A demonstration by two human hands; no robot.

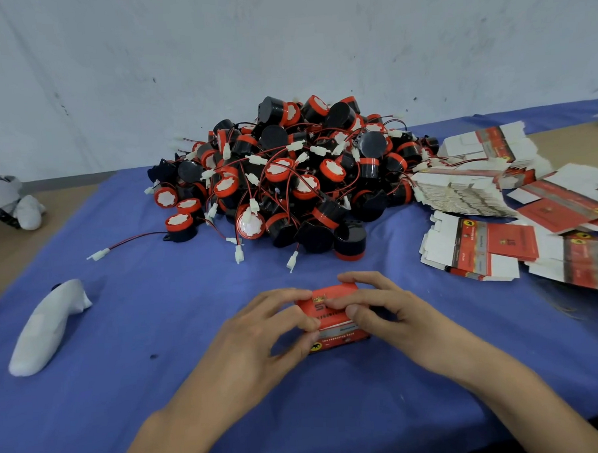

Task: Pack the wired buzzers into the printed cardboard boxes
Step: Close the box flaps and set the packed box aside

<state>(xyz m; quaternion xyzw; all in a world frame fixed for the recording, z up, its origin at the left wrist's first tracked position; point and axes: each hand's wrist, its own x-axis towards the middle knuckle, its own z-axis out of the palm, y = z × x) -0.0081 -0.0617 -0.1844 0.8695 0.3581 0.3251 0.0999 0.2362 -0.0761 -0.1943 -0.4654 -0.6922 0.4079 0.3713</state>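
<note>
Both hands on the red box (336, 319) — L hand (261, 334) & R hand (387, 311) pinching it from either side, on the blue cloth (161, 403) near me. Looks like closing flaps. Next: set aside, grab from buzzer pile (288, 178) — wires tangled.

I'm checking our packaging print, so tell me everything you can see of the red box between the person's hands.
The red box is a small printed cardboard carton, folded up into shape and held low at the blue cloth. It has red faces, a grey band along the front, blurred dark lettering, and a black animal on a yellow disc at its lower left. The left hand and right hand grip its two ends, thumbs pressing on top. Its end flaps are hidden by fingers.
</note>
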